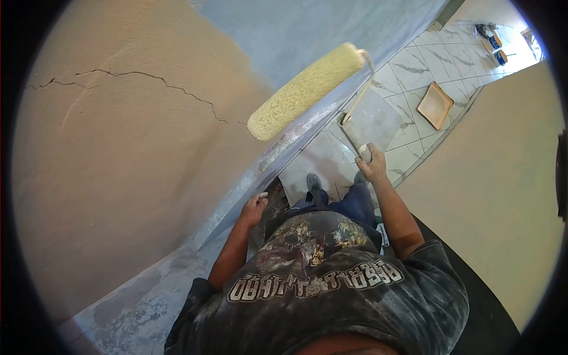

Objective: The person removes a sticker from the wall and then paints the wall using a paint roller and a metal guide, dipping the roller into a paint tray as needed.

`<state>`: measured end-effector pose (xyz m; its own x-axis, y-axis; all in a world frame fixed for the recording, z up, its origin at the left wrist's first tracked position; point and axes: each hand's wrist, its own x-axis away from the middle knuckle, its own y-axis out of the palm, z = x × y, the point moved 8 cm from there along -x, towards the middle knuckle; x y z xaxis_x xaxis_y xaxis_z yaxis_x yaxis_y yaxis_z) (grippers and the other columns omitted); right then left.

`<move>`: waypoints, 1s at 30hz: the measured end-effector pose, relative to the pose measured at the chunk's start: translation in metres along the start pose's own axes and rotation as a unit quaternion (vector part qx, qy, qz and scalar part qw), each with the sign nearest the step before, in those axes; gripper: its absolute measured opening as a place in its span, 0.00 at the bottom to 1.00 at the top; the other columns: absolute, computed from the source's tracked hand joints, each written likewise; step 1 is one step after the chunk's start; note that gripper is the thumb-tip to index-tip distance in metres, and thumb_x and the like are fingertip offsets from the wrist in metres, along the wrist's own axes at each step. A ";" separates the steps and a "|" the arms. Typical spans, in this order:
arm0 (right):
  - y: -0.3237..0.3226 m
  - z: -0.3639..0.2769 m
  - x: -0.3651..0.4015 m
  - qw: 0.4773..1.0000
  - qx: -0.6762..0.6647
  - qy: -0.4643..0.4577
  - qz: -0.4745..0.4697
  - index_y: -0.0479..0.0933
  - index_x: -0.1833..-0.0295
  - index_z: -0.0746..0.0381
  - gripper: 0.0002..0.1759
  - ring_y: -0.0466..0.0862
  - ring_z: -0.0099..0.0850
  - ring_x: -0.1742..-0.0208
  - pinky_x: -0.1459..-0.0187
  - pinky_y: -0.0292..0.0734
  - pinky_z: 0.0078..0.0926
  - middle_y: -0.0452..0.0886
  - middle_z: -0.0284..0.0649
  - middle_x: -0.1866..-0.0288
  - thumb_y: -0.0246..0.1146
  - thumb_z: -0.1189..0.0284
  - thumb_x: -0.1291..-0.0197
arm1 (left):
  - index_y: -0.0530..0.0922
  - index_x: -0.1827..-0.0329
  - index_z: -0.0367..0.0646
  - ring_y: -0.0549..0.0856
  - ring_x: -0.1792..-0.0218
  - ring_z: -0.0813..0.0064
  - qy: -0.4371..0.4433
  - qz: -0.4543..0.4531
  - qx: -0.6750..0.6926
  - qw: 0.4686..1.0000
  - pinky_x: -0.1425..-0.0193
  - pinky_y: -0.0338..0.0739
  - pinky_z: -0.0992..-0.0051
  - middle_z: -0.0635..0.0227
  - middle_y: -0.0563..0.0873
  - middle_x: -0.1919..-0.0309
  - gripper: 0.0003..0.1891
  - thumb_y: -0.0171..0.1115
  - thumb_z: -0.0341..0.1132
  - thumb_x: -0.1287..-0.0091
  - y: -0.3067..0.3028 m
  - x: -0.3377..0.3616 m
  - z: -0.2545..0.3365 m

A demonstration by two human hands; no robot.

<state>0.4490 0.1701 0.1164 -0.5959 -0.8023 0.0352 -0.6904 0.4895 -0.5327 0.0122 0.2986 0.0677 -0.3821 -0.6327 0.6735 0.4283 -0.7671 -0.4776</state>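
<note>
A paint roller (306,92) with a pale yellow sleeve is held up beside the wall, near the end of a dark crack (160,80). My right hand (373,164) is closed around the roller's handle (355,137), whose thin metal frame runs up to the sleeve. Whether the sleeve touches the wall I cannot tell. My left hand (255,208) is low beside the wall's base, its fingers partly curled, and no object shows in it.
The wall is tan (136,136) with a blue-grey area (266,35). On the tiled floor (408,74) lie a grey sheet (378,118) and an orange-rimmed tray (435,106). Farther off stand small buckets (500,58). Another wall (497,165) rises at the right.
</note>
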 end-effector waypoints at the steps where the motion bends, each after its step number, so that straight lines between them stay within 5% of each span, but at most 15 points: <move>1: 0.010 0.013 0.008 1.000 0.016 0.006 -0.010 0.74 0.59 0.65 0.24 0.81 0.54 0.67 0.63 0.74 0.45 0.80 0.55 0.71 0.68 0.58 0.55 | 0.75 0.38 0.45 0.81 0.48 0.61 -0.019 -0.010 -0.007 1.000 0.42 0.74 0.64 0.52 0.82 0.50 0.23 0.55 0.49 0.30 0.002 0.007 -0.008; 5: 0.058 0.085 0.035 0.992 0.058 0.070 -0.092 0.74 0.50 0.65 0.31 0.80 0.56 0.58 0.55 0.73 0.51 0.81 0.58 0.64 0.65 0.51 0.51 | 0.74 0.38 0.45 0.81 0.48 0.60 -0.063 -0.019 -0.057 0.996 0.42 0.73 0.64 0.52 0.82 0.49 0.24 0.54 0.50 0.31 -0.003 0.038 -0.023; 14: 0.100 0.179 0.070 0.972 0.077 0.146 -0.169 0.74 0.47 0.65 0.32 0.81 0.56 0.57 0.53 0.74 0.50 0.82 0.59 0.62 0.64 0.49 0.47 | 0.74 0.37 0.43 0.82 0.52 0.63 -0.180 -0.007 -0.008 0.984 0.44 0.74 0.67 0.54 0.83 0.53 0.23 0.56 0.47 0.30 0.027 0.084 -0.056; 18: 0.126 0.228 0.074 0.975 0.093 0.123 -0.161 0.73 0.48 0.72 0.34 0.81 0.58 0.58 0.56 0.74 0.49 0.81 0.62 0.61 0.63 0.50 0.46 | 0.74 0.37 0.43 0.82 0.53 0.65 -0.211 -0.033 -0.013 0.977 0.45 0.74 0.68 0.54 0.83 0.53 0.23 0.55 0.47 0.30 0.053 0.089 -0.064; 24: 0.171 0.274 0.048 0.950 0.052 0.155 -0.265 0.75 0.46 0.65 0.34 0.81 0.55 0.55 0.53 0.75 0.49 0.82 0.58 0.61 0.60 0.45 0.44 | 0.74 0.37 0.42 0.82 0.56 0.69 -0.236 -0.055 -0.023 0.970 0.50 0.76 0.70 0.58 0.83 0.53 0.23 0.55 0.47 0.29 0.076 0.093 -0.087; 28: 0.187 0.290 0.029 0.977 0.042 0.103 -0.184 0.75 0.50 0.65 0.32 0.81 0.55 0.57 0.54 0.75 0.48 0.81 0.57 0.63 0.59 0.46 0.44 | 0.71 0.35 0.41 0.79 0.56 0.76 -0.291 -0.064 0.014 0.954 0.53 0.75 0.75 0.65 0.81 0.51 0.23 0.54 0.43 0.28 0.084 0.093 -0.085; 30: 0.196 0.298 0.024 0.964 0.032 0.136 -0.227 0.75 0.51 0.65 0.32 0.81 0.55 0.58 0.55 0.74 0.48 0.81 0.57 0.63 0.60 0.46 0.44 | 0.71 0.35 0.41 0.79 0.55 0.76 -0.302 -0.065 0.019 0.951 0.52 0.75 0.75 0.65 0.81 0.51 0.22 0.54 0.42 0.28 0.086 0.091 -0.091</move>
<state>0.4211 0.1448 -0.2387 -0.3291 -0.8057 0.4925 -0.8842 0.0797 -0.4603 -0.0609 0.1657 0.0367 0.1022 -0.3479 0.9320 0.4431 -0.8229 -0.3557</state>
